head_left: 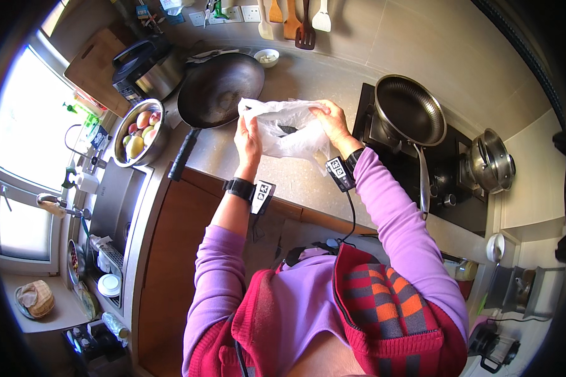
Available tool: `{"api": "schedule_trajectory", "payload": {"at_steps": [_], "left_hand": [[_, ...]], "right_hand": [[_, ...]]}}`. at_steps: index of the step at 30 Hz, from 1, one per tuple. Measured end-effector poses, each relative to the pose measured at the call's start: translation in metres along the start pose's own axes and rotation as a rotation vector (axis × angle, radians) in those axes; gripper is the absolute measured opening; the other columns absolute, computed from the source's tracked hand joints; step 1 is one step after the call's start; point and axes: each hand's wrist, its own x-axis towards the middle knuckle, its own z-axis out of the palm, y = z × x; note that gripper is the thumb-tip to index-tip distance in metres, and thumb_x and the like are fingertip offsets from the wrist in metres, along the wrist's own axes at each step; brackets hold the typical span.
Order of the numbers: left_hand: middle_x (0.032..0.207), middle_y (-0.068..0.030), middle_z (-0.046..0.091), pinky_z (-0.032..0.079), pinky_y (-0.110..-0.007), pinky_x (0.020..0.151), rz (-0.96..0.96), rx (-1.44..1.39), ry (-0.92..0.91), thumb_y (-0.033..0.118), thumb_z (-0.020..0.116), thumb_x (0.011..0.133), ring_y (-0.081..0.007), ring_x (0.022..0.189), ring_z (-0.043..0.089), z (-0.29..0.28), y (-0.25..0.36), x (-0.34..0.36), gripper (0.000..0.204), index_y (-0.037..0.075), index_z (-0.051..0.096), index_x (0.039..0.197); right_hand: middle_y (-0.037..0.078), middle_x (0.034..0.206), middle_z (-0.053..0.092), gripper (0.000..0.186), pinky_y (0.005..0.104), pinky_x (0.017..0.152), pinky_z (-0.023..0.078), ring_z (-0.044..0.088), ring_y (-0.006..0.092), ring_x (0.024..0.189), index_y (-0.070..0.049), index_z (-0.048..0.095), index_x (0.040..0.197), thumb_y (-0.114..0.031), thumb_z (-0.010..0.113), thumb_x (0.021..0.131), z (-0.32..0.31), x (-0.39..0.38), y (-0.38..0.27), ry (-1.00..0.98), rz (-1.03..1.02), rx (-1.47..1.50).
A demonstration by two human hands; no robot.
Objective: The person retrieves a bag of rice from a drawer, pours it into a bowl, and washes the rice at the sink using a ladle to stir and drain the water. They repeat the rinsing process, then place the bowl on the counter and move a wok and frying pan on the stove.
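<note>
I hold a thin white plastic bag up over the counter, its top spread between my hands. My left hand grips the left edge with closed fingers, and my right hand pinches the right edge. A small dark item shows at the bag; I cannot make out what it is. Just behind and left of the bag lies a large black wok, with its handle pointing toward me.
A frying pan and steel pots occupy the stove at right. At left are a fruit bowl, pressure cooker and sink. A small white bowl is at the back, below hanging spatulas.
</note>
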Motion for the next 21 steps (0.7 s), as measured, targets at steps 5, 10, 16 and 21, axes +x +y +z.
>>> {"api": "schedule_trajectory", "payload": {"at_steps": [5,10,16,21], "left_hand": [[0.110,-0.0187,0.060,0.045,-0.036,0.086,-0.317,0.184,-0.237,0.023,0.067,0.079,-0.0286,0.102,0.058,-0.002,-0.002,-0.027,0.058,0.002,0.042,0.126],[0.104,-0.0169,0.062,0.047,-0.033,0.083,-0.224,0.035,-0.265,0.020,0.072,0.074,-0.0239,0.095,0.059,-0.013,0.004,-0.040,0.058,-0.005,0.047,0.120],[0.132,-0.0128,0.038,0.038,-0.033,0.096,0.061,0.197,-0.208,0.011,0.068,0.078,-0.0224,0.115,0.046,-0.041,0.013,-0.052,0.046,0.005,0.052,0.121],[0.112,-0.0049,0.055,0.042,-0.028,0.085,-0.176,-0.210,0.042,0.010,0.064,0.082,-0.0163,0.100,0.052,-0.053,0.014,-0.075,0.027,0.005,0.058,0.108]], "right_hand": [[0.017,0.118,0.053,0.070,0.0295,0.089,0.045,0.054,0.0214,0.106,0.000,0.040,0.129,-0.022,0.075,0.073,0.000,-0.019,0.020,-0.104,0.224,-0.182],[0.019,0.122,0.050,0.077,0.0370,0.096,0.040,0.049,0.0279,0.113,-0.002,0.038,0.131,-0.033,0.075,0.072,-0.023,-0.048,0.001,0.131,-0.200,-0.480],[0.003,0.090,0.059,0.030,0.0217,0.068,0.046,0.054,0.0076,0.078,-0.003,0.055,0.108,-0.014,0.066,0.082,-0.046,-0.138,-0.034,0.152,-0.110,-0.117],[0.000,0.069,0.059,0.012,0.0214,0.056,0.044,0.053,0.0062,0.060,-0.004,0.058,0.090,-0.008,0.064,0.081,-0.053,-0.256,-0.015,-0.029,0.149,-0.145]]}}
